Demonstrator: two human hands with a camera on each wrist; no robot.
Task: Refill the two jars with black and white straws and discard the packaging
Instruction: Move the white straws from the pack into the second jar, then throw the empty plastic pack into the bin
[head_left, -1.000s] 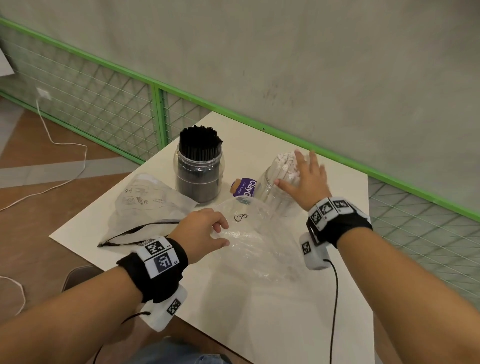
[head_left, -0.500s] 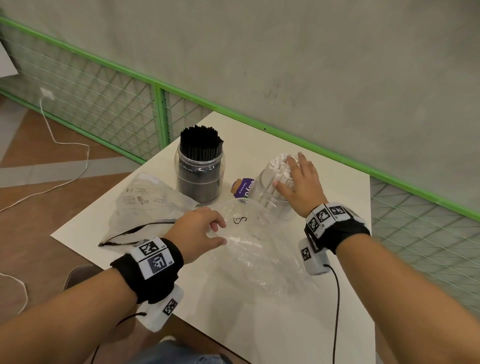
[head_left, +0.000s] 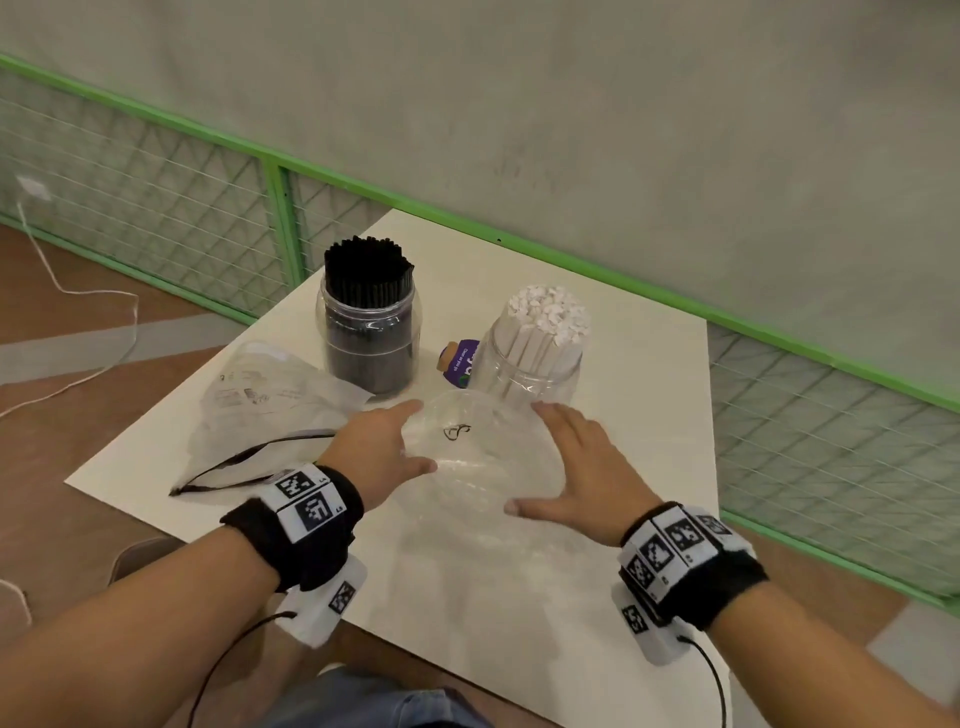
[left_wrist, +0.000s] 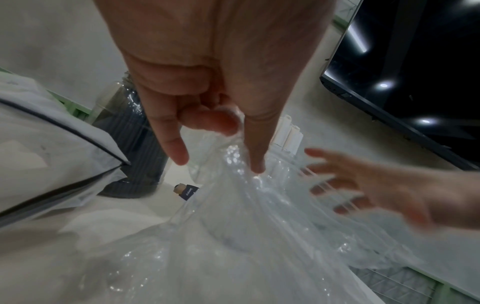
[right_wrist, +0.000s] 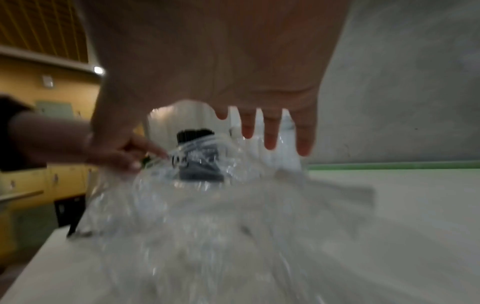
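Observation:
A clear jar of black straws (head_left: 369, 322) and a clear jar of white straws (head_left: 535, 348) stand upright at the back of the white table (head_left: 649, 395). In front of them lies a crumpled clear plastic bag (head_left: 483, 467) with a black scribble on it. My left hand (head_left: 421, 436) pinches the bag's left edge, which the left wrist view shows bunched between its fingers (left_wrist: 207, 121). To the bag's right my right hand (head_left: 540, 457) has its fingers spread and holds nothing; whether it touches the bag I cannot tell. The right wrist view is blurred.
A second clear package with a black zip strip (head_left: 260, 415) lies at the table's left. A small purple-labelled bottle (head_left: 460, 361) lies between the jars. Green wire fencing (head_left: 280, 218) and a grey wall stand behind the table. A white cable (head_left: 78, 291) trails on the floor.
My right hand has left the top of the white straw jar and come back toward me to the bag's right side. The left hand has stayed on the bag.

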